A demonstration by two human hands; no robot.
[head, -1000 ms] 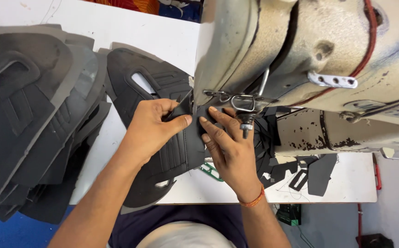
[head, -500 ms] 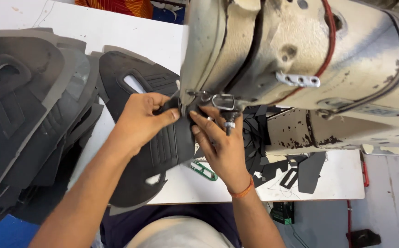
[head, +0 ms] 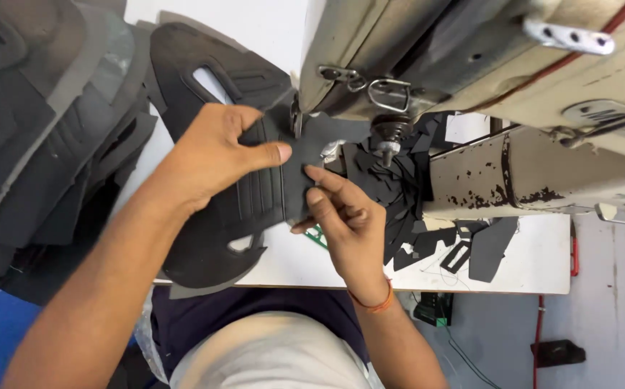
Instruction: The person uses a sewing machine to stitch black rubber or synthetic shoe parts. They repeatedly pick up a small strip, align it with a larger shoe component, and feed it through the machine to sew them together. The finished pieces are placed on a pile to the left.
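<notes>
The beige industrial sewing machine [head: 485,79] is filling the upper right of the frame, its rust-spotted bed running off to the right. A stack of dark cut panels [head: 32,130] is lying at the upper left. At the centre you are holding a black stitched panel [head: 255,194] on the white table [head: 536,259], its edge just beside the needle area. Your left hand [head: 215,155] is pinching it, thumb stretched along its top edge. Your right hand [head: 348,223] is gripping its right edge with curled fingers. Black offcuts [head: 471,248] are lying to the right.
</notes>
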